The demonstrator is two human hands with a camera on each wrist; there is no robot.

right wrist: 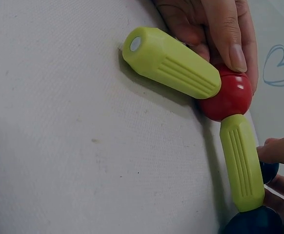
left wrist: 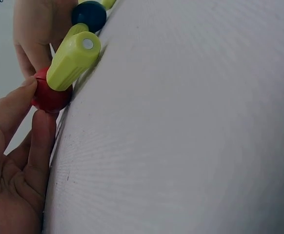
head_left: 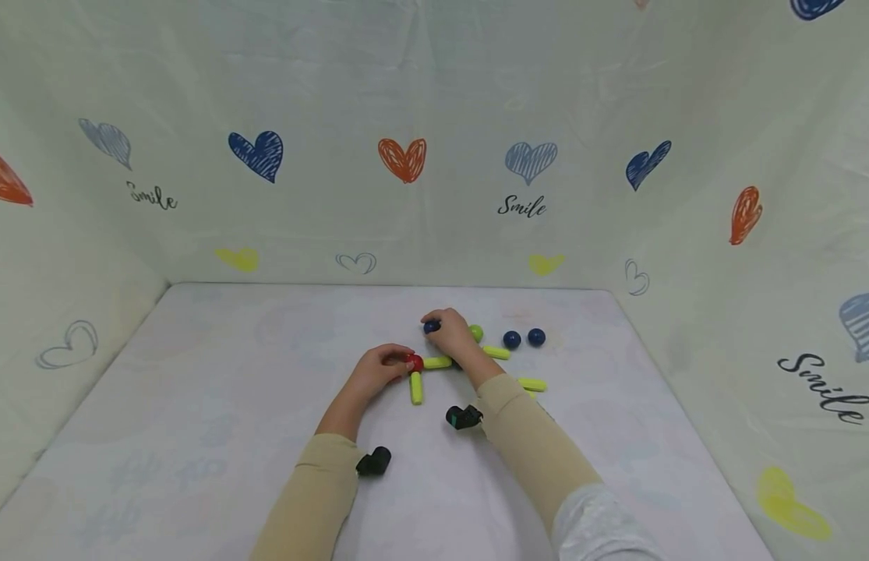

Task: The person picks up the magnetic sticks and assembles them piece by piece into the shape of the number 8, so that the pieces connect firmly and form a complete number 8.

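Note:
My left hand (head_left: 373, 374) pinches a red ball (head_left: 416, 362) between thumb and fingers, low over the table. Two yellow-green rods are joined to that ball. One rod (right wrist: 173, 63) has a free end with a pale round disc; the other rod (right wrist: 242, 163) runs to a dark blue ball (right wrist: 254, 223), mostly behind my right wrist in the head view. Farther back, my right hand (head_left: 452, 335) grips another dark blue ball (head_left: 431, 326) in its fingertips. A green ball (head_left: 476, 333) and a yellow-green rod (head_left: 496, 353) show just past the right hand.
Two dark blue balls, one (head_left: 512, 340) beside the other (head_left: 536, 337), lie on the white table (head_left: 231, 405) to the right. Near my right forearm is another yellow-green rod (head_left: 532, 384), partly hidden by the sleeve. A heart-printed cloth (head_left: 448, 226) hangs behind the table.

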